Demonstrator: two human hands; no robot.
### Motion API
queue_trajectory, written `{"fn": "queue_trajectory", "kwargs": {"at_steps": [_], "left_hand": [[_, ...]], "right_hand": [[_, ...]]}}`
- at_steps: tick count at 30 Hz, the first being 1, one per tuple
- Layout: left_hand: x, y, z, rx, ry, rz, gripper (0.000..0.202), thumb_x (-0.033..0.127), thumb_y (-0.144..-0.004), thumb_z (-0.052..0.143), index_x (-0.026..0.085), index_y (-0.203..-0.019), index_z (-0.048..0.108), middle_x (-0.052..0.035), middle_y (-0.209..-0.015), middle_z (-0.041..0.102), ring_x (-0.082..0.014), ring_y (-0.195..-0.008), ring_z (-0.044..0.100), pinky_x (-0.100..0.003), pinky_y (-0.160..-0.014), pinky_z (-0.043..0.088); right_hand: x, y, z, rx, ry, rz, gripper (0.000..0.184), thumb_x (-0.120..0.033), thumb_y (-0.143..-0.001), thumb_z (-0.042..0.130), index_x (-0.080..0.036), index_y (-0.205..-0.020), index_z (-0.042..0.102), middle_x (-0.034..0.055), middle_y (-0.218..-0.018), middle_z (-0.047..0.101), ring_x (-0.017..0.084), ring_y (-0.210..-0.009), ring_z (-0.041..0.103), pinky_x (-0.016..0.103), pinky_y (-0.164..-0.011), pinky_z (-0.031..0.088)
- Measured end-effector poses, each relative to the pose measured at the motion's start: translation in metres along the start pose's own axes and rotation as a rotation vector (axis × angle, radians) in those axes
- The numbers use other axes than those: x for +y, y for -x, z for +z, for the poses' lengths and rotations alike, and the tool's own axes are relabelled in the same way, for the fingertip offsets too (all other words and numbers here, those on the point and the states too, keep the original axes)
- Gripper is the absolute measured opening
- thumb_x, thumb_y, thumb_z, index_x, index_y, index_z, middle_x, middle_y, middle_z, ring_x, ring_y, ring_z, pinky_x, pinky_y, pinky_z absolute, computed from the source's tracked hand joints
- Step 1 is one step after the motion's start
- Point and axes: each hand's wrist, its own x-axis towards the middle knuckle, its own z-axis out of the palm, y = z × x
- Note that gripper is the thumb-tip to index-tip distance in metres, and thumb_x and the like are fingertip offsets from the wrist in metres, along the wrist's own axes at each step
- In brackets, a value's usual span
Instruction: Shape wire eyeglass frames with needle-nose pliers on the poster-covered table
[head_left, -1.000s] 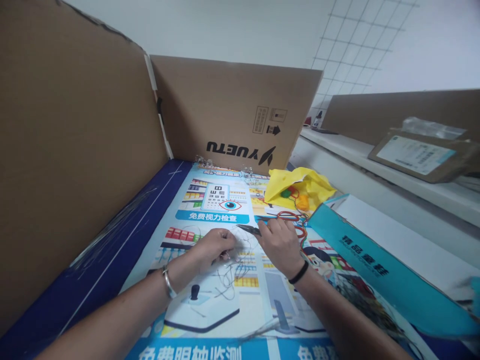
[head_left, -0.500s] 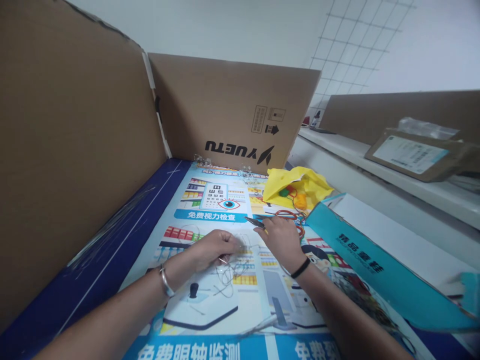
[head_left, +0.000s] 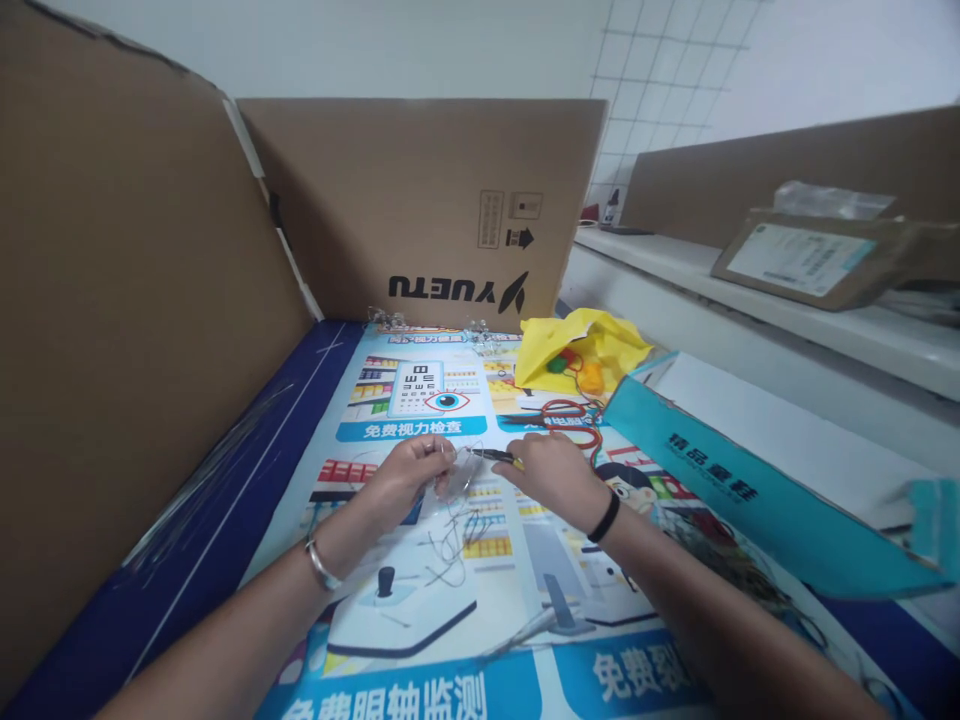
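Observation:
Between thumb and fingers, my left hand [head_left: 417,474] pinches a tangle of thin wire [head_left: 471,470] with loops sticking out to the right. My right hand [head_left: 556,476] is wrapped round a pair of pliers [head_left: 498,457], whose dark tips point left and meet the wire. Whether the jaws are closed on it is too fine to tell. More thin wire pieces [head_left: 448,550] lie on the printed sheet below my hands. Just beyond my right hand rest red-handled scissors [head_left: 574,417], blades pointing left.
A yellow bag [head_left: 555,340] with orange and green material inside lies behind the scissors. At right stands an open teal box [head_left: 750,500]. Cardboard walls [head_left: 420,190] enclose the back and left. Straight wires [head_left: 210,480] lie on the left, small wire clusters [head_left: 480,335] at the back.
My right hand has brought the pliers down and left to the wire. My left hand has risen slightly with the tangle. The scissors are now more exposed, and the camera view has shifted.

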Motion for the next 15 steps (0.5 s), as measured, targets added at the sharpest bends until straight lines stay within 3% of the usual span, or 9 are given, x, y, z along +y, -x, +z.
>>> {"fn": "queue_trajectory", "kwargs": {"at_steps": [4, 8, 11, 15], "left_hand": [[-0.001, 0.000, 0.000, 0.043, 0.117, -0.056, 0.019, 0.028, -0.072, 0.065, 0.015, -0.067, 0.052, 0.0045, -0.055, 0.044, -0.0056, -0.046, 0.037, -0.019, -0.045, 0.027], [-0.002, -0.003, -0.003, 0.116, 0.253, -0.028, 0.022, 0.025, -0.069, 0.068, 0.016, -0.065, 0.049, 0.0055, -0.059, 0.043, -0.0043, -0.049, 0.037, -0.019, -0.055, 0.036], [-0.002, -0.003, -0.002, 0.104, 0.269, -0.017, 0.024, 0.026, -0.068, 0.069, 0.016, -0.064, 0.047, 0.0062, -0.058, 0.042, -0.0036, -0.047, 0.035, -0.020, -0.058, 0.039], [-0.001, -0.002, 0.000, 0.070, 0.260, -0.009, 0.022, 0.025, -0.069, 0.068, 0.016, -0.065, 0.049, 0.0059, -0.057, 0.042, -0.0035, -0.046, 0.035, -0.019, -0.051, 0.033]], "right_hand": [[0.000, 0.000, 0.003, -0.016, -0.103, 0.008, 0.038, -0.051, -0.084, 0.047, -0.019, -0.082, 0.066, 0.0066, -0.080, 0.068, 0.019, -0.074, 0.062, 0.027, -0.063, 0.035], [0.002, -0.003, 0.010, -0.018, -0.326, 0.024, 0.037, -0.051, -0.085, 0.045, -0.021, -0.079, 0.065, 0.0033, -0.077, 0.066, 0.016, -0.072, 0.060, 0.023, -0.057, 0.031], [0.001, -0.005, 0.015, -0.030, -0.495, 0.016, 0.036, -0.049, -0.085, 0.045, -0.020, -0.074, 0.063, 0.0011, -0.071, 0.063, 0.013, -0.066, 0.056, 0.022, -0.055, 0.030], [-0.003, -0.005, 0.018, -0.040, -0.582, -0.023, 0.034, -0.046, -0.084, 0.047, -0.019, -0.071, 0.062, -0.0004, -0.065, 0.060, 0.012, -0.063, 0.052, 0.021, -0.055, 0.029]]}}
